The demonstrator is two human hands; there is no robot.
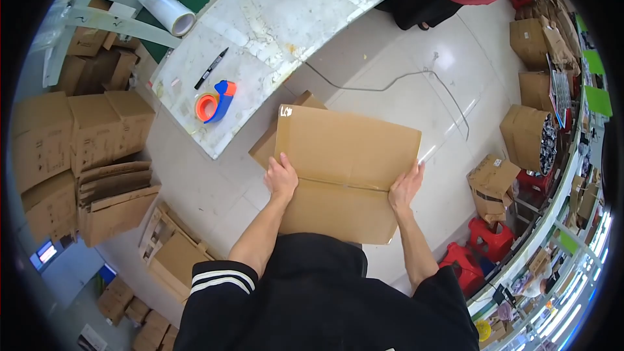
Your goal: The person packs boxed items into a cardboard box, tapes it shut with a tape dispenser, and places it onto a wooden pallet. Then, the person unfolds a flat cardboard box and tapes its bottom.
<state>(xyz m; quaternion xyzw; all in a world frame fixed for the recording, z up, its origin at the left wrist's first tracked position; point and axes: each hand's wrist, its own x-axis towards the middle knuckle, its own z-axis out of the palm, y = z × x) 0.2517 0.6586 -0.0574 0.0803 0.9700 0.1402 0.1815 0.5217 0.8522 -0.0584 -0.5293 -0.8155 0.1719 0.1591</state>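
The left hand [281, 178] and right hand [405, 187] grip opposite edges of a creased cardboard box [344, 149], likely light, fairly stiff, best held by both sides.

A table [279, 10] spans the frame's upper middle. On its lower-left end, 1 marker [212, 67] lies above 1 tape dispenser [223, 101]. Cartons [97, 123] stand left; 2 stools [492, 238], lower right.
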